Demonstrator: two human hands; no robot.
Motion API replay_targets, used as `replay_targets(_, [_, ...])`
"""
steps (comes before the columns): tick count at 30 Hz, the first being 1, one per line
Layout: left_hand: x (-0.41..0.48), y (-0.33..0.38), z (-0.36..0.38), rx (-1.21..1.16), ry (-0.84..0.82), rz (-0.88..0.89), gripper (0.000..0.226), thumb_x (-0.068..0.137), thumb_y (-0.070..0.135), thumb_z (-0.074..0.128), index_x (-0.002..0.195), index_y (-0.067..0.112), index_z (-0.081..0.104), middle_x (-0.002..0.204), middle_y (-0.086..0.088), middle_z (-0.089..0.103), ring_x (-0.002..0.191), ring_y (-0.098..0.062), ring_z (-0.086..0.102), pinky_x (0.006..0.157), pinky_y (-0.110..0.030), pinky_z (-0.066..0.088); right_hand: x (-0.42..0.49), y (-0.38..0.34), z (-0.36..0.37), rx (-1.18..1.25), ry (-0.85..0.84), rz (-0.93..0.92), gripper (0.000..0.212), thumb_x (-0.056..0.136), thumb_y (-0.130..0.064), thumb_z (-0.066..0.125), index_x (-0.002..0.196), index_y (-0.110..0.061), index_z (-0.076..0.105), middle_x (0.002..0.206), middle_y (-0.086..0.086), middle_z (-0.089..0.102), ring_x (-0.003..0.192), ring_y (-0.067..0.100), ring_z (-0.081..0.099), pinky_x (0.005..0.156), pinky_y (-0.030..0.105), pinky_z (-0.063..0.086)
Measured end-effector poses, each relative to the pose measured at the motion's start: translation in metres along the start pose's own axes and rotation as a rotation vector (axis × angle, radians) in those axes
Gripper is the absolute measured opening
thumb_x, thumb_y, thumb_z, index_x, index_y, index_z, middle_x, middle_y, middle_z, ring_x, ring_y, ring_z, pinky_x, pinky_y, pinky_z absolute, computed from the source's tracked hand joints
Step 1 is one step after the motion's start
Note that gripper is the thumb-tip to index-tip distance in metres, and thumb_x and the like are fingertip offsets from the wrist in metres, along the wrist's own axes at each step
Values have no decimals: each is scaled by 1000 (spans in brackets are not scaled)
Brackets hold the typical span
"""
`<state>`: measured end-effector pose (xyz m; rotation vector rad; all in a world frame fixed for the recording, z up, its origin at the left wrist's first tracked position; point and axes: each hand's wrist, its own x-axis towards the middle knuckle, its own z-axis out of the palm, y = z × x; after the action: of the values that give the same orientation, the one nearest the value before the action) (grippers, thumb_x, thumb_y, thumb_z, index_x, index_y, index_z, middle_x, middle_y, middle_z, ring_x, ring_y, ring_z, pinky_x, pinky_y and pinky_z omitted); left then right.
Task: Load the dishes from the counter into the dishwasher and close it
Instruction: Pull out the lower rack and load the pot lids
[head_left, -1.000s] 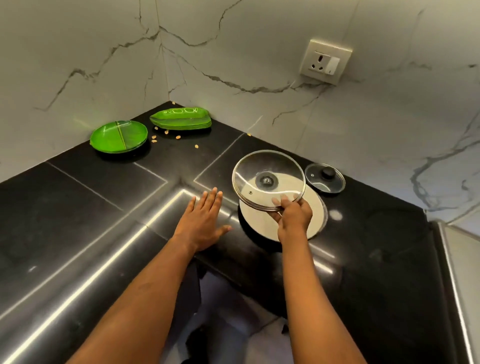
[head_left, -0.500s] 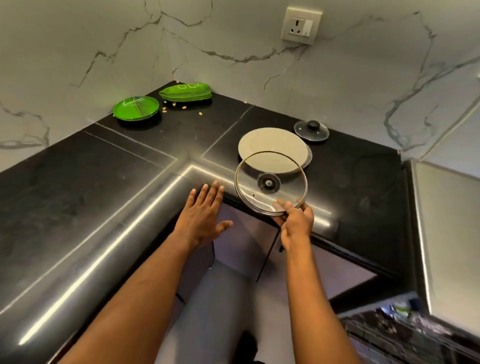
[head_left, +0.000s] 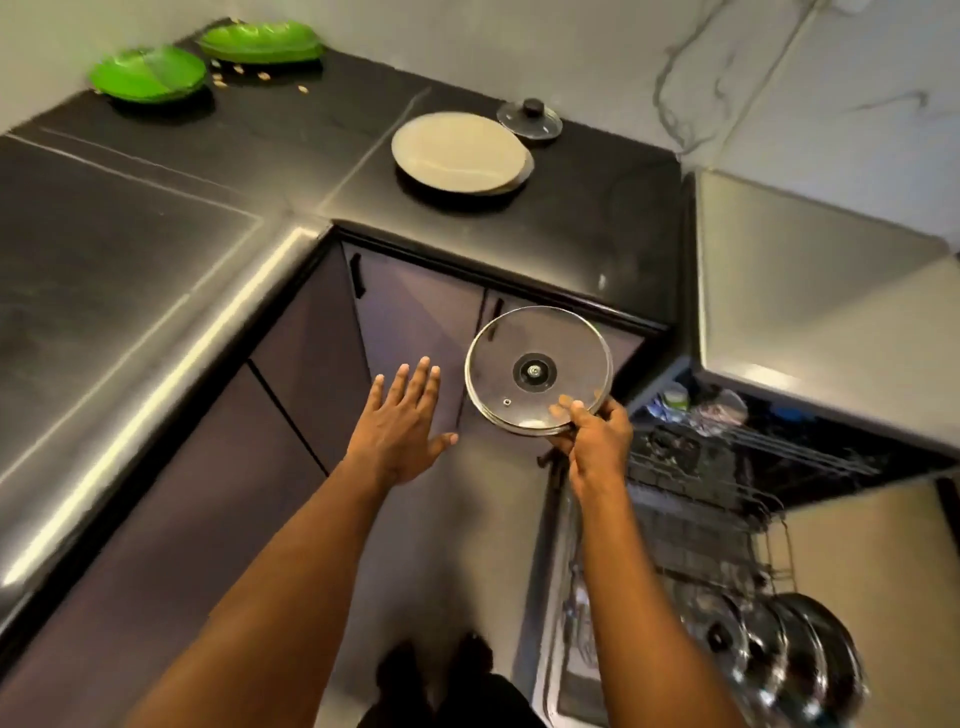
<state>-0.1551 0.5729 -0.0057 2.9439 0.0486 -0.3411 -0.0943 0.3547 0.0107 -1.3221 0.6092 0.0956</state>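
Note:
My right hand (head_left: 595, 441) pinches the lower rim of a large glass lid (head_left: 538, 370), held tilted in the air in front of the purple cabinets, left of the open dishwasher (head_left: 727, 519). My left hand (head_left: 402, 421) hovers beside it with straight, spread fingers and holds nothing. On the black counter (head_left: 571, 218) lie stacked white plates (head_left: 461, 151) and a small glass lid (head_left: 530, 119) behind them. Two green plates (head_left: 148, 73) (head_left: 262, 40) sit in the far corner. The pulled-out lower rack (head_left: 753, 623) holds several lids and dark pans.
Crumbs (head_left: 244, 78) lie scattered between the green plates. The purple cabinet doors (head_left: 415, 322) stand shut under the counter. A steel surface (head_left: 810, 312) lies above the dishwasher on the right. My feet (head_left: 441, 675) stand on the grey floor.
My right hand has carried the large glass lid off the white plates, down past the counter edge and toward the dishwasher. My left hand came down alongside it. The view tilted down, showing the dishwasher.

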Motion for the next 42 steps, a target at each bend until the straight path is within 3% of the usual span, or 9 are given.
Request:
replay_targets(5, [-23, 73, 49, 35, -129, 86, 85, 99, 61, 28, 156, 14, -14, 163, -4, -20, 150, -26, -16, 120, -49, -6, -11, 23, -97, -135, 73, 23, 21, 91, -3, 61, 111, -11, 63, 108, 17, 69, 90, 27, 67, 50, 26, 53])
replay_targets(9, [-37, 145, 102, 71, -260, 168, 83, 100, 60, 28, 157, 13, -12, 164, -5, -17, 151, -26, -14, 120, -47, -6, -13, 44, -185, -172, 125, 65, 20, 93, -2, 58, 104, -18, 63, 100, 7, 70, 88, 23, 69, 71, 42, 60])
replay_targets(14, [-58, 239, 185, 61, -446, 196, 83, 101, 57, 31, 156, 12, -11, 164, -5, -16, 151, -24, -12, 120, -45, -7, 7, 79, -303, -242, 181, 155, 11, 92, -3, 60, 96, -13, 64, 87, 6, 70, 78, 19, 68, 61, 35, 56])
replay_targets(18, [-68, 300, 260, 77, -567, 250, 81, 102, 56, 29, 155, 13, -14, 164, -5, -17, 151, -25, -14, 120, -46, -9, 38, 115, -386, -376, 213, 199, 14, 93, -7, 62, 92, -21, 63, 90, 4, 71, 88, 25, 69, 74, 46, 55])
replay_targets(23, [-57, 352, 351, 94, -688, 306, 80, 102, 55, 27, 155, 13, -15, 162, -5, -21, 150, -25, -17, 120, -50, -10, 100, 168, -464, -665, 207, 143, 9, 93, -13, 63, 92, -22, 62, 92, 6, 69, 90, 26, 66, 85, 40, 52])
replay_targets(31, [-30, 400, 450, 139, -785, 319, 78, 103, 52, 27, 156, 14, -16, 163, -4, -21, 150, -26, -15, 120, -54, -4, 173, 199, -509, -1020, 246, -60, 18, 96, -16, 58, 111, -7, 60, 98, 4, 64, 94, 21, 59, 78, 24, 37])
replay_targets(35, [-27, 414, 476, 128, -817, 305, 78, 103, 54, 26, 155, 15, -17, 162, -4, -22, 150, -27, -15, 121, -53, -7, 186, 209, -512, -1125, 316, -71, 25, 97, -14, 57, 118, -2, 59, 114, 14, 65, 109, 29, 57, 68, 9, 22])
replay_targets(38, [-25, 421, 489, 142, -838, 308, 79, 102, 56, 25, 155, 16, -17, 162, -4, -22, 150, -28, -16, 120, -54, -6, 194, 220, -513, -1178, 352, -66, 25, 97, -15, 56, 119, -3, 60, 116, 15, 65, 110, 30, 60, 69, 8, 24])
replay_targets(42, [-24, 423, 501, 154, -875, 294, 80, 101, 58, 26, 155, 17, -15, 162, -4, -21, 150, -28, -15, 120, -55, -6, 202, 240, -515, -1218, 345, -68, 25, 96, -17, 57, 117, -5, 60, 114, 14, 64, 107, 29, 61, 79, 27, 41])
